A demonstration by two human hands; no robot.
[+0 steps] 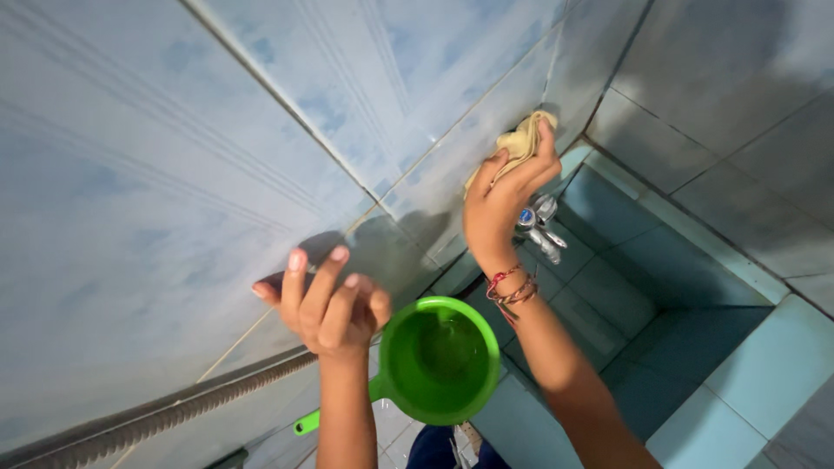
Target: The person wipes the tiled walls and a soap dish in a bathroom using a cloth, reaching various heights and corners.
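Cloth [521,139] sits pinched in the right hand [497,204] against the tiled wall [174,156]; left hand [326,304], fingers loosely curled, hovers above a green scoop [439,360].

Single head view, tilted, close to tiled wall [174,156], looking down

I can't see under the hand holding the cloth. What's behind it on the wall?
Behind the right hand and its yellowish cloth is pale blue wall tile. A metal tap shows just beside the wrist. The tile directly under the cloth is covered.
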